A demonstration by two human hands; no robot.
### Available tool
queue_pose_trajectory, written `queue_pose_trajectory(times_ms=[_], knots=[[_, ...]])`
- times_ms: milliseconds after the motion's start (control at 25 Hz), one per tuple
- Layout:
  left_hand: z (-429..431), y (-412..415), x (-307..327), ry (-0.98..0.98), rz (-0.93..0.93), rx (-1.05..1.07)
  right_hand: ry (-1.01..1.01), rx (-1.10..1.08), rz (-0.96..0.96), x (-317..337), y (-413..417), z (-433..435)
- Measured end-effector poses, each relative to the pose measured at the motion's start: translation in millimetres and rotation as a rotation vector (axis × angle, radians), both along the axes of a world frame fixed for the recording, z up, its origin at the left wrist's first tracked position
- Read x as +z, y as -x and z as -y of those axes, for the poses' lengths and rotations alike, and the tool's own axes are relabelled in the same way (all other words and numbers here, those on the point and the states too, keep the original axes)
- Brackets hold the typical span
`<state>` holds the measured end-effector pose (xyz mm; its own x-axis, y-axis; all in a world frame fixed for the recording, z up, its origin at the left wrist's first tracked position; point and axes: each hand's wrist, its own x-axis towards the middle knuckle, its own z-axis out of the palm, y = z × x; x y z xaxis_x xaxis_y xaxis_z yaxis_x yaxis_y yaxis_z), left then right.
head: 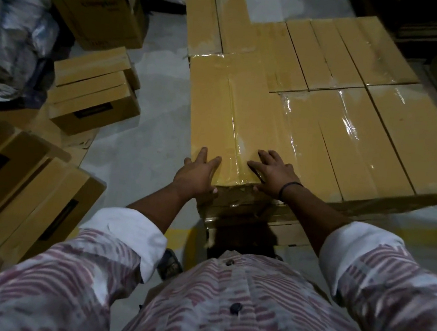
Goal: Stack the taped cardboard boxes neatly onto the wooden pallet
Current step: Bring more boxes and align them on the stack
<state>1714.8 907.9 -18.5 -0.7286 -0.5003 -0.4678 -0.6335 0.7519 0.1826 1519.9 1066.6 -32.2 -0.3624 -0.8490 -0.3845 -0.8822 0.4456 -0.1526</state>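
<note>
A stack of long taped cardboard boxes (319, 76) fills the middle and right of the view, its top layer covered in shiny clear tape. Both my hands lie on the near end of the front-left box (226, 111). My left hand (197, 175) rests flat on its near left corner, fingers straight, thumb down over the edge. My right hand (272, 173) presses flat on the taped top just right of it, thumb over the front edge. The pallet itself is hidden under the boxes.
Loose cardboard boxes stand on the floor at the left: an open one (101, 16) at the back, a small pile (94, 89) in the middle, larger ones (16, 190) nearby. Plastic-wrapped bundles (11, 30) sit far left. Grey floor (146, 142) runs between them and the stack.
</note>
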Motion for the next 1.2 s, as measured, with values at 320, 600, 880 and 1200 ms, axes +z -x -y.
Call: queue_pose_trajectory(times_ms=[320,600,880,1200], knots=[[1.8,-1.4,-1.8,-0.002,0.027,-0.007,-0.012,0.002,0.021,-1.8,0.2,1.8],[0.5,0.0,-2.8,-0.01,0.047,-0.003,-0.026,-0.006,0.048,2.3,0.9,4.8],[1.1,-5.1,-5.5,0.04,0.018,-0.033,-0.037,-0.002,0.029,4.1,-3.3,3.4],[17.5,-29.5,-8.8,-0.037,-0.227,0.123,0.028,0.004,-0.014,8.0,-14.1,17.7]])
